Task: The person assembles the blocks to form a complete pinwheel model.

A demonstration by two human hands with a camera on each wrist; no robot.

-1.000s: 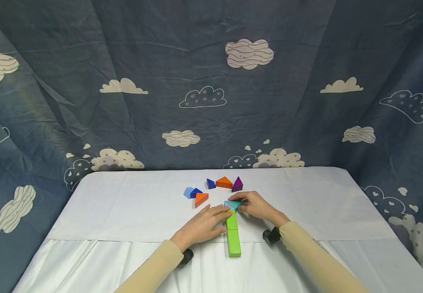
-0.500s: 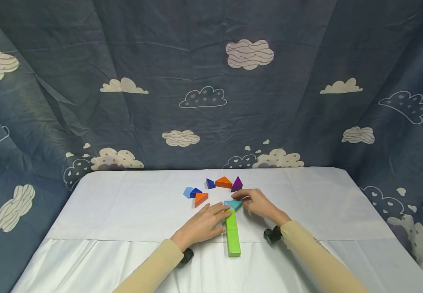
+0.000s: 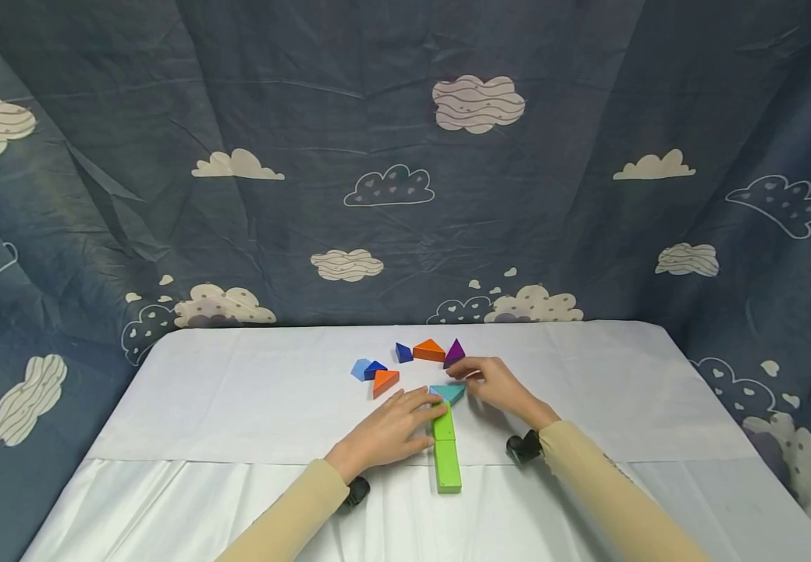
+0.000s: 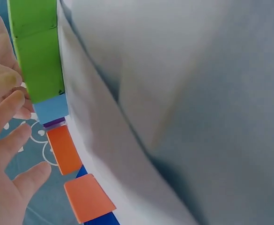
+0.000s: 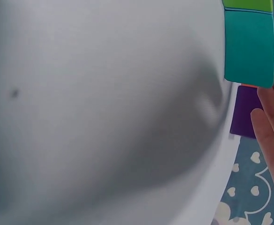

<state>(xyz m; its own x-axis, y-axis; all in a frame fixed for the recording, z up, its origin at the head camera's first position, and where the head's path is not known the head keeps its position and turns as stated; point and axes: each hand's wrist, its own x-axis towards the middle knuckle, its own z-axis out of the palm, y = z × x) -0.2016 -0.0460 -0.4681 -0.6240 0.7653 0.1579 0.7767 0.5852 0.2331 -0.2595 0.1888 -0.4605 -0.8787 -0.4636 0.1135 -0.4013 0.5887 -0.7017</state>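
In the head view my left hand (image 3: pixel 394 425) lies over the left side of two green blocks (image 3: pixel 447 464) set end to end, fingertips at the far one. Its fingers look spread and nearly straight in the left wrist view. Against the far end of the green row sit a light blue triangular block (image 3: pixel 435 393), partly hidden by fingers, and a teal triangular block (image 3: pixel 452 392). My right hand (image 3: pixel 496 386) hovers just beyond the teal block, fingers loosely bent and holding nothing visible. Its fingertips are close to a purple triangular block (image 3: pixel 455 353); whether they touch it I cannot tell.
Behind the green row lie an orange triangular block (image 3: pixel 429 350) and a dark blue block (image 3: pixel 403 353). To the left are another orange block (image 3: pixel 385 382), a blue block (image 3: pixel 375 370) and a light blue block (image 3: pixel 361 369). A cloud-printed curtain (image 3: pixel 391 234) hangs behind the white-covered table (image 3: pixel 236 398).
My right hand has let go of the teal triangular block and moved slightly away, toward the purple block. My left hand has stayed nearly still by the green blocks.
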